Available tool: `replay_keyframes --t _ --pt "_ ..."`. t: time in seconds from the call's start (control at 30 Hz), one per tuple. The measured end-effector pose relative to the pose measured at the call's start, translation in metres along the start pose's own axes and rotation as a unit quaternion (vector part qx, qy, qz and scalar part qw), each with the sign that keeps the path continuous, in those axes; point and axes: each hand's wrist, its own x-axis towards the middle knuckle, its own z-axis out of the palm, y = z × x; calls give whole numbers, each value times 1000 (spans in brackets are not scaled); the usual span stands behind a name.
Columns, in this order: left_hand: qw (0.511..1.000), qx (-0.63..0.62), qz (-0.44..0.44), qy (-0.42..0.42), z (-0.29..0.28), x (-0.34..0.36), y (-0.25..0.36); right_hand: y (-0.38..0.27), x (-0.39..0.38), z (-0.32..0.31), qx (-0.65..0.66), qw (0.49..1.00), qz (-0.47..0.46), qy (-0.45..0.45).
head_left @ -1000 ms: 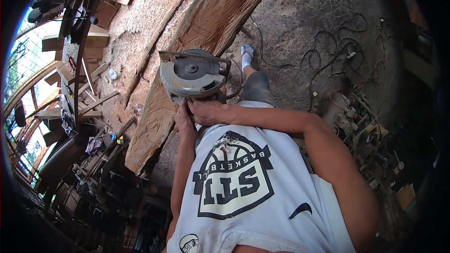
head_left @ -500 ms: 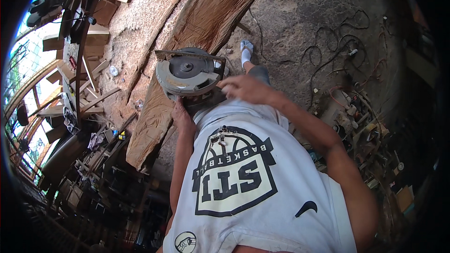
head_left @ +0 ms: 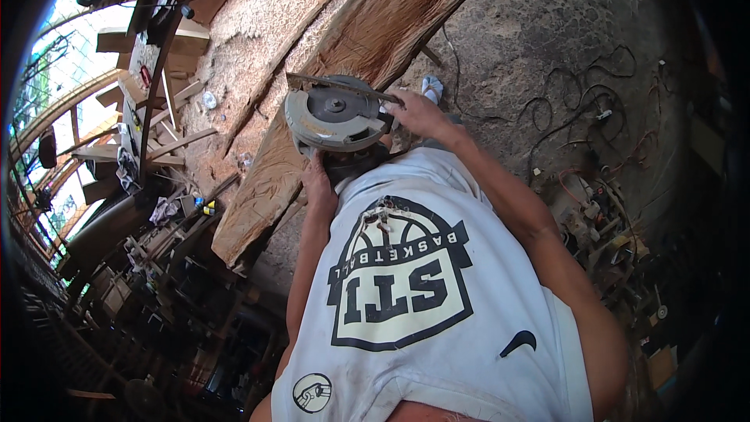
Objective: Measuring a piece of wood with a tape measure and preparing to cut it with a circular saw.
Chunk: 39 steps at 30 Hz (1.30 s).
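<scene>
A circular saw (head_left: 332,113), with a grey guard, a dark round blade area and a metal plate edge, is held at my waist, over the long wooden slab. My left hand (head_left: 319,178) grips its underside at the lower left, fingers partly hidden. My right hand (head_left: 409,112) is closed on the right end of the saw near the plate's edge. The rough reddish-brown slab (head_left: 394,4) runs diagonally behind it, from the upper right down to the lower left.
Wood offcuts (head_left: 141,101) and clutter are piled at the left beside a mesh-covered opening. Coiled cables (head_left: 578,101) lie on the floor (head_left: 516,16) at the right, with jumbled tools and scraps (head_left: 601,211) below them. My socked foot (head_left: 432,87) shows beyond the saw.
My right hand has left the bottom of the saw and moved up to its right end. My left hand stays beneath it. The saw sits slightly further right and higher in view.
</scene>
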Motion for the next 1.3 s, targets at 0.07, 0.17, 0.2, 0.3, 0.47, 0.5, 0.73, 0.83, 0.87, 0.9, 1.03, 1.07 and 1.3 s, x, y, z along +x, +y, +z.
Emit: replay_keyframes --t 0.07,0.17,0.2,0.3,0.47,0.5,0.73,0.83,0.87,0.9,1.03,1.07,1.3 --pt "962 -235 -139 9 3 -3 12 -8 -7 -7 -66 991 -63 98" --pt "992 -116 -42 -10 1 -6 20 -23 -11 -17 -61 992 -98 53" --pt "995 -94 -26 -17 0 -6 21 -28 -8 -19 -33 996 -71 -29" --pt "1000 -7 7 -17 -3 -6 23 -42 0 -15 -30 994 -41 -98" --pt "981 -184 -58 -32 -2 -10 32 -45 -5 0 -60 996 -64 -6" --pt "976 -202 -66 -39 -2 -11 34 -43 -7 1 -85 994 -67 8" --pt "943 -287 -163 -32 0 -2 29 -29 17 -19 -103 988 46 -107" --pt "959 -263 -104 -28 1 -1 22 -27 22 -19 -44 988 5 -147" --pt "975 -219 -38 -24 1 -3 20 -28 21 -18 -16 986 -29 -162" --pt "977 -208 -30 -30 1 -2 19 -29 20 -16 -38 988 -36 -146" --pt "956 -251 -146 -46 -1 2 19 -33 20 -19 -80 982 -67 -157" --pt "950 -262 -166 -28 0 2 19 -35 20 -19 -86 982 -61 -156" --pt "943 -290 -160 24 -3 4 36 -44 7 -6 -135 986 -84 -38"
